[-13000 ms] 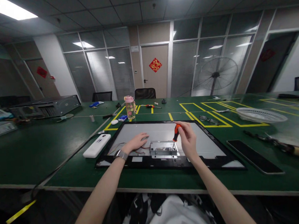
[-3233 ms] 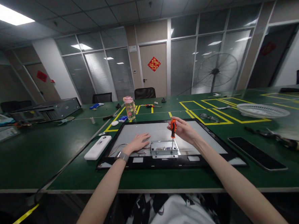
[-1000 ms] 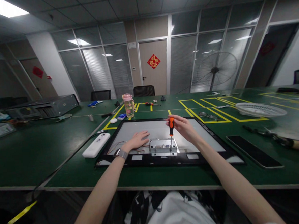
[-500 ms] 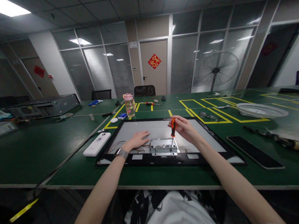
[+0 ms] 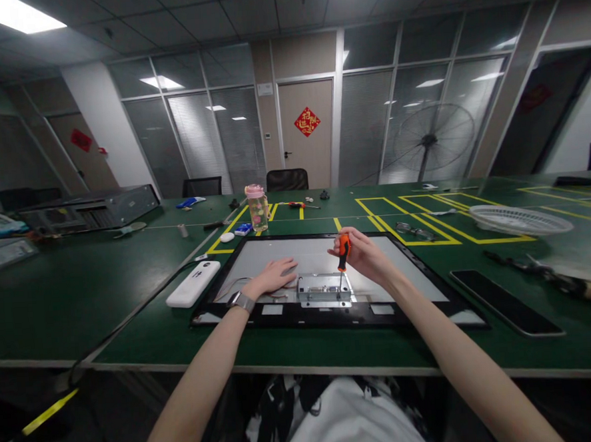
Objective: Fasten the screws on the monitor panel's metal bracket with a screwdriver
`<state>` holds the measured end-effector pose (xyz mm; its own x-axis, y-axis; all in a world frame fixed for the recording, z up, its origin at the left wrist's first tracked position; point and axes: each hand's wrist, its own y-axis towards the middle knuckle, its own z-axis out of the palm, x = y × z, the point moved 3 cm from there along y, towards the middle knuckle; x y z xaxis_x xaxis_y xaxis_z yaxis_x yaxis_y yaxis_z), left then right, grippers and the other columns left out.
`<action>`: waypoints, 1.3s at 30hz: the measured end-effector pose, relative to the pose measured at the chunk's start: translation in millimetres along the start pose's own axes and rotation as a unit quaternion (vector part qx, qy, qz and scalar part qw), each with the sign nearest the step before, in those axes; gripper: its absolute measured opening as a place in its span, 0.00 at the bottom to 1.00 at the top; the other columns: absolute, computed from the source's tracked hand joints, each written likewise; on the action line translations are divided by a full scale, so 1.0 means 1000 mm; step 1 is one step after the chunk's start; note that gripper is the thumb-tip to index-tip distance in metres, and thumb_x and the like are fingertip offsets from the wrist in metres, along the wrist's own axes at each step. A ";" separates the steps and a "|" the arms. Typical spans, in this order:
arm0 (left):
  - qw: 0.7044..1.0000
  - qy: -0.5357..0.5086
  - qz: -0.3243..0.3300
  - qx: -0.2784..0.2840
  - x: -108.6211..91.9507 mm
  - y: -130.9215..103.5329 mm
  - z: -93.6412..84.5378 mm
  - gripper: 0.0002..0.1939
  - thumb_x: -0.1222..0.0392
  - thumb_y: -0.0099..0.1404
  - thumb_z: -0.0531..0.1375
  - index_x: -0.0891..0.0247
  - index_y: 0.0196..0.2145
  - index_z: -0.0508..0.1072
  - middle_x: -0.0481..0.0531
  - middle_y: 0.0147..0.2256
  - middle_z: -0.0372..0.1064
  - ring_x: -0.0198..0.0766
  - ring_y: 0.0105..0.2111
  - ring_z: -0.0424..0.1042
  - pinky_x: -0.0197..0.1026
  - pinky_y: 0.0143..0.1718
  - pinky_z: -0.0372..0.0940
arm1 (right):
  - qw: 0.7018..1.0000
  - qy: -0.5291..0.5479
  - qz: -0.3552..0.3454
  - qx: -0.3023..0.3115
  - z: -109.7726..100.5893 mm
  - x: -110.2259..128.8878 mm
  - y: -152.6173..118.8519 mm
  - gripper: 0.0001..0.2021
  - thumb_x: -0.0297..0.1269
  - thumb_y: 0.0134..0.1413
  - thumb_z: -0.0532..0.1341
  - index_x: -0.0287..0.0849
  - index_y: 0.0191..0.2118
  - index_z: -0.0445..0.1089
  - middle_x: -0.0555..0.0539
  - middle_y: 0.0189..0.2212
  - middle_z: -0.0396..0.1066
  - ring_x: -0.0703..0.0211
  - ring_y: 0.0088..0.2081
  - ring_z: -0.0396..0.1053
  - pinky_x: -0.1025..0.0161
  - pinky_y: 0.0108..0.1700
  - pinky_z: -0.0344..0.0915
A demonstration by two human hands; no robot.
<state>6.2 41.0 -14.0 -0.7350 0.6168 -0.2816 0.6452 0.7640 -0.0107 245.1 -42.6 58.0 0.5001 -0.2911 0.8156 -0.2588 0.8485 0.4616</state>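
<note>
The right hand is gripping an orange-and-black screwdriver. The left hand is lying spread flat, nine o'clock of a silver metal bracket.

Black mesh-backed chairs and pale-framed glass partitions, upper centre, are showing an office around a yellow-taped green counter.

Since the earliest view, the right hand has risen, and its screwdriver now leans less.
</note>
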 end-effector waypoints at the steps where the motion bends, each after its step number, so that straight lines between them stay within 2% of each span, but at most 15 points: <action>1: 1.000 0.000 0.001 -0.001 0.000 0.000 0.000 0.28 0.44 0.70 0.45 0.54 0.64 0.54 0.51 0.66 0.44 0.43 0.66 0.44 0.51 0.64 0.34 | 1.000 0.005 0.001 0.006 0.001 0.000 0.000 0.08 0.43 0.54 0.64 0.47 0.37 0.72 0.52 0.30 0.71 0.63 0.33 0.68 0.50 0.55 0.61; 7: 1.000 -0.008 0.004 0.000 -0.002 -0.002 -0.002 0.28 0.43 0.70 0.45 0.54 0.64 0.54 0.51 0.66 0.43 0.44 0.66 0.43 0.52 0.64 0.34 | 1.000 0.000 -0.013 -0.001 0.003 0.000 -0.002 0.07 0.42 0.49 0.67 0.47 0.31 0.72 0.52 0.34 0.69 0.62 0.38 0.67 0.50 0.56 0.60; 12: 1.000 -0.009 0.001 0.003 -0.003 -0.002 -0.002 0.28 0.43 0.70 0.45 0.55 0.64 0.54 0.51 0.66 0.43 0.45 0.66 0.43 0.53 0.64 0.34 | 1.000 0.016 0.016 0.006 0.004 -0.002 -0.002 0.09 0.43 0.52 0.65 0.48 0.38 0.72 0.52 0.29 0.69 0.62 0.33 0.67 0.48 0.56 0.60; 15: 1.000 -0.008 0.001 0.002 -0.003 -0.002 -0.002 0.29 0.43 0.70 0.46 0.55 0.64 0.54 0.51 0.66 0.43 0.45 0.66 0.44 0.53 0.64 0.34 | 0.999 0.035 0.020 0.018 0.006 -0.002 -0.002 0.07 0.43 0.53 0.64 0.49 0.37 0.72 0.53 0.27 0.69 0.63 0.30 0.67 0.48 0.54 0.61; 19: 1.000 -0.006 -0.003 0.003 -0.003 -0.001 -0.002 0.28 0.43 0.70 0.46 0.55 0.64 0.54 0.51 0.66 0.43 0.45 0.66 0.43 0.52 0.64 0.34 | 0.999 0.041 0.026 0.015 0.007 -0.001 -0.002 0.08 0.44 0.51 0.65 0.47 0.35 0.73 0.51 0.32 0.71 0.61 0.35 0.68 0.50 0.54 0.63; 22: 1.000 -0.007 -0.003 0.001 -0.006 -0.003 -0.003 0.28 0.44 0.70 0.46 0.55 0.64 0.54 0.51 0.66 0.43 0.44 0.66 0.43 0.51 0.64 0.35 | 1.000 0.018 0.016 -0.008 0.005 -0.001 -0.001 0.10 0.42 0.48 0.67 0.46 0.36 0.74 0.49 0.38 0.73 0.58 0.40 0.69 0.51 0.54 0.62; 24: 1.000 -0.008 -0.002 0.002 -0.008 -0.004 -0.004 0.28 0.44 0.70 0.46 0.56 0.64 0.54 0.51 0.66 0.43 0.43 0.66 0.43 0.51 0.64 0.34 | 1.000 -0.008 0.000 -0.028 0.002 -0.001 -0.001 0.12 0.40 0.45 0.68 0.46 0.38 0.74 0.49 0.38 0.73 0.58 0.41 0.70 0.52 0.54 0.62; 30: 1.000 -0.007 -0.008 0.003 -0.009 -0.004 -0.005 0.28 0.45 0.70 0.46 0.55 0.64 0.54 0.51 0.66 0.43 0.43 0.66 0.43 0.51 0.65 0.33 | 0.987 -0.116 -0.058 -0.095 -0.009 -0.001 0.001 0.11 0.37 0.39 0.72 0.49 0.32 0.74 0.55 0.28 0.70 0.63 0.31 0.68 0.55 0.50 0.64; 33: 1.000 -0.006 -0.007 0.003 -0.008 -0.004 -0.004 0.28 0.44 0.70 0.45 0.54 0.64 0.54 0.51 0.66 0.43 0.43 0.66 0.43 0.51 0.64 0.34 | 0.975 -0.181 -0.070 -0.104 -0.009 0.002 0.000 0.10 0.41 0.43 0.69 0.48 0.35 0.75 0.53 0.27 0.70 0.60 0.33 0.69 0.55 0.48 0.65; 36: 1.000 -0.004 -0.006 0.004 -0.007 -0.004 -0.004 0.28 0.44 0.70 0.45 0.55 0.64 0.54 0.52 0.66 0.43 0.44 0.66 0.43 0.51 0.64 0.34 | 0.978 -0.186 -0.062 -0.075 -0.007 0.005 0.000 0.15 0.45 0.49 0.65 0.46 0.42 0.75 0.47 0.36 0.75 0.54 0.42 0.71 0.53 0.50 0.63; 39: 1.000 -0.006 -0.007 0.006 -0.007 -0.004 -0.004 0.28 0.44 0.70 0.45 0.55 0.64 0.54 0.51 0.66 0.43 0.44 0.66 0.43 0.51 0.64 0.33 | 0.981 -0.180 -0.052 -0.057 -0.004 0.006 0.000 0.18 0.46 0.50 0.64 0.45 0.45 0.74 0.45 0.39 0.75 0.51 0.44 0.72 0.51 0.51 0.63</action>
<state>7.9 34.8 -8.0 -0.7420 0.6035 -0.2919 0.6369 0.7705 -0.0260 251.5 -42.6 61.6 0.1901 -0.4981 0.8460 -0.1183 0.8438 0.5234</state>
